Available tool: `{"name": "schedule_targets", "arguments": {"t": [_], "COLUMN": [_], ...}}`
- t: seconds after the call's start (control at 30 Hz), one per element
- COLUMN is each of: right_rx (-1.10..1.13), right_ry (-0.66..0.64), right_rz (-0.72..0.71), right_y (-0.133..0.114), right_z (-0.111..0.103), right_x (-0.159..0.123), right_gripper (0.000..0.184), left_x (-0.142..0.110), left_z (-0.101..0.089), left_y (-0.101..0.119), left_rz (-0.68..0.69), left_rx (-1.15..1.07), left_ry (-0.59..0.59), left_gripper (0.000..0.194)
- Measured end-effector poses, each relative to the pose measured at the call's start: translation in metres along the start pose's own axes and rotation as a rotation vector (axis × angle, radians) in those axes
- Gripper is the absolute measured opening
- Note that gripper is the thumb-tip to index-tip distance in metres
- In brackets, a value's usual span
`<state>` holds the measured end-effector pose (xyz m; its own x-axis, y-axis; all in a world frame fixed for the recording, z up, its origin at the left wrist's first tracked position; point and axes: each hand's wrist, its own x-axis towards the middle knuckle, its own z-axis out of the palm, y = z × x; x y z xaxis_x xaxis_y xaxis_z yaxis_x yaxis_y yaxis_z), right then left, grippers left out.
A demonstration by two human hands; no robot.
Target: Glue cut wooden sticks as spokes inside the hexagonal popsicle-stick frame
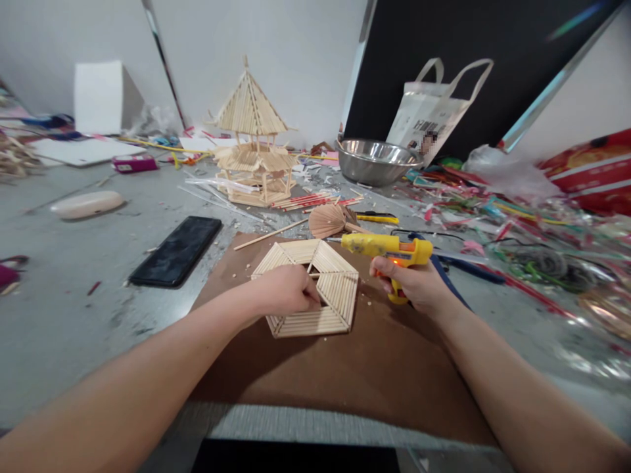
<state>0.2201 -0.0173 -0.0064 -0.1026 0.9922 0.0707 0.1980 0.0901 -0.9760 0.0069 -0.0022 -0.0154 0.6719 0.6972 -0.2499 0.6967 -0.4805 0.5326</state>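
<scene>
A hexagonal panel of pale wooden sticks [340, 299] lies on a brown board [345, 374] in front of me. It has an opening at its middle. Over that opening is my left hand [290, 289], its fingers curled down with the tips close to the panel's inner edge. Whatever those fingers pinch, if anything, is hidden. To the right, my right hand [409, 282] grips a yellow hot glue gun [377, 246] by its handle. The gun is held above the board, its nozzle pointing left past the panel's far right side; an orange light glows on it.
Behind stands a stick-built pavilion model [254, 138]. A black phone [177, 251] lies left of the board. Beyond it are a fan-shaped brown piece [327, 221], a yellow utility knife [379, 217] and a steel bowl [377, 161]. Tangled scraps [537, 256] cover the right side.
</scene>
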Motion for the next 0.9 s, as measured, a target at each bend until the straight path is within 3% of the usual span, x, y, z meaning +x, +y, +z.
{"name": "schedule_targets", "arguments": {"t": [0.9], "right_rx": [-0.004], "right_ry": [0.003], "right_rz": [0.004], "right_y": [-0.0008], "right_z": [0.0004], "right_x": [-0.0007], "right_gripper": [0.027], "left_x": [0.0001], "left_z": [-0.0009], "left_y": [0.0005], "left_rz": [-0.001], "left_rx": [0.012], "left_ry": [-0.011], "left_gripper": [0.027]}}
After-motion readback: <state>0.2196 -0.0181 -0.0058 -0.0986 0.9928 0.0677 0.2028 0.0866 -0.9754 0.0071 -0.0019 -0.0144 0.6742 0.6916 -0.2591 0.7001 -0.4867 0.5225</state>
